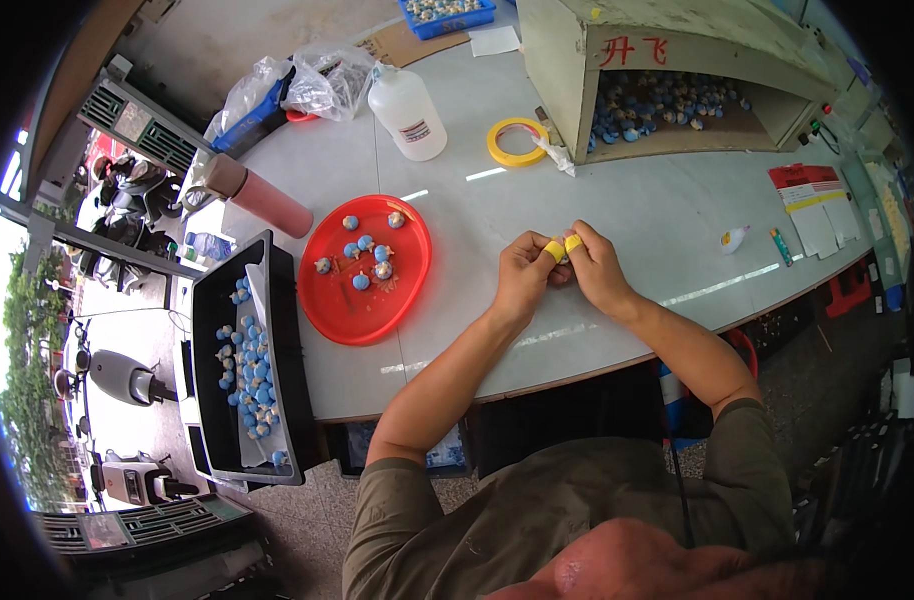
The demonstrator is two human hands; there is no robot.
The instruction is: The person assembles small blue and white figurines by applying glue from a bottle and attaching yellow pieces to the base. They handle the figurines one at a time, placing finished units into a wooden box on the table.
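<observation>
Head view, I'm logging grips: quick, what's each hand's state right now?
Left hand: closed, fingers curled; anything it may hold is hidden.
Right hand: closed, meeting the left; whether it holds anything cannot be told.

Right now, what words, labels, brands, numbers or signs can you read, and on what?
Wording not copied; locations only.
Box: big red handwritten characters, clear.
Far blue tray: dark, blurred lettering on its wall.
Jug: label, too small to read.
Red packet: print, too small to read.
Tube: any marking is too small to read.
</observation>
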